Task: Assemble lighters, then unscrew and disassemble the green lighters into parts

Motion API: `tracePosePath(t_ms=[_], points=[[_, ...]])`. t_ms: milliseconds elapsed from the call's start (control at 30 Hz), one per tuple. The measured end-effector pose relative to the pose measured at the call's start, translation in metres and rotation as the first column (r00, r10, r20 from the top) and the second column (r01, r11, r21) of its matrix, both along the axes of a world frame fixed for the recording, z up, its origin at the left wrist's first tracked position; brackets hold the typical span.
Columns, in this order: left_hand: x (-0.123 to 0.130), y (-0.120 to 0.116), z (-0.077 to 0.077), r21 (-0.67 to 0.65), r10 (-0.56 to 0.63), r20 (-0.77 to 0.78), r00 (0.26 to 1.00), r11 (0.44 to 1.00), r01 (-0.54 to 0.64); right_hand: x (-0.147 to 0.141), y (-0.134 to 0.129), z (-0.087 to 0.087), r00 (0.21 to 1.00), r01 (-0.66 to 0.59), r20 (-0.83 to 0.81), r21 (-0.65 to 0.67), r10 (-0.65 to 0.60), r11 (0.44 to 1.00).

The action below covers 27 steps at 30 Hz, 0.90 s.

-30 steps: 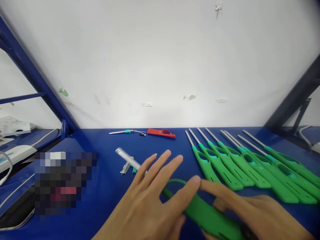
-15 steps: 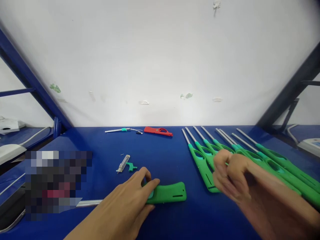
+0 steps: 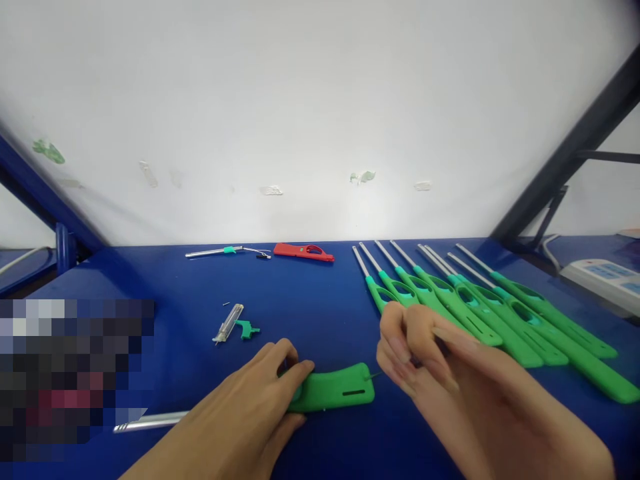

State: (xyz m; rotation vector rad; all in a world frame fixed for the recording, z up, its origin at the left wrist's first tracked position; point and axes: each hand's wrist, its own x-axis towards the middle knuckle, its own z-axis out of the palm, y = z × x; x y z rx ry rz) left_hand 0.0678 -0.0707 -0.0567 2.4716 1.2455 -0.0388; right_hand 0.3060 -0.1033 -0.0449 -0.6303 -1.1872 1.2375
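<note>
My left hand is closed around a green gas lighter lying on the blue table, its metal tube pointing left. Its slotted handle end sticks out past my fingers. Close to that end, my right hand is pinched, fingers curled. A thin, needle-like tip shows between the handle end and my right fingers; the rest of it is hidden. Beyond my left hand lie a clear fuel tank, a teal trigger piece and a tiny pin.
Several green lighters lie in a row at the right. Along the back are a red lighter shell half and a metal tube with wires. A white device stands far right. A blurred patch covers the left side.
My right hand has moved left, from over the lighter row to the handle end of the held lighter. The left hand keeps its grip. The view has turned somewhat to the right.
</note>
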Motion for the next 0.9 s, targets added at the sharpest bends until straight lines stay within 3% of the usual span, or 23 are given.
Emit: tracePosePath(t_ms=[133, 267, 333, 400, 467, 500, 600, 700, 900], points=[[-0.002, 0.001, 0.0, -0.024, -0.009, 0.001, 1.0, 1.0, 0.009, 0.001, 0.001, 0.0, 0.998, 0.031, 0.056, -0.025, -0.029, 0.999], [-0.002, 0.003, 0.0, -0.031, -0.013, 0.032, 0.999, 0.999, 0.014, 0.005, 0.003, -0.002, 0.95, 0.126, 0.282, 0.045, -0.134, 0.991], [-0.002, 0.003, 0.001, -0.034, -0.013, 0.046, 0.999, 0.999, 0.015, 0.009, 0.004, -0.003, 0.844, 0.23, 0.457, 0.165, -0.281, 0.959], [-0.002, 0.003, 0.0, -0.047, -0.001, 0.054, 0.999, 0.999, 0.004, 0.013, 0.005, -0.003, 0.678, 0.325, 0.58, 0.314, -0.451, 0.892], [-0.003, 0.003, 0.0, -0.066, 0.018, 0.047, 0.999, 0.998, -0.015, 0.014, 0.004, -0.002, 0.546, 0.412, 0.601, 0.415, -0.584, 0.811], [-0.003, 0.004, 0.0, -0.074, 0.023, 0.043, 0.999, 0.997, -0.02, 0.013, 0.003, -0.002, 0.515, 0.45, 0.581, 0.442, -0.63, 0.776], [-0.005, 0.004, -0.003, -0.075, 0.023, 0.059, 0.998, 0.997, -0.018, 0.008, -0.001, -0.003, 0.515, 0.49, 0.531, 0.463, -0.673, 0.739], [-0.007, 0.004, -0.005, -0.053, 0.008, 0.072, 0.997, 0.999, -0.004, 0.005, -0.003, -0.004, 0.529, 0.474, 0.52, 0.474, -0.671, 0.742], [-0.003, 0.005, 0.001, -0.032, -0.007, 0.053, 0.999, 0.999, 0.009, 0.008, -0.003, 0.0, 0.481, 0.437, 0.586, 0.485, -0.652, 0.758]])
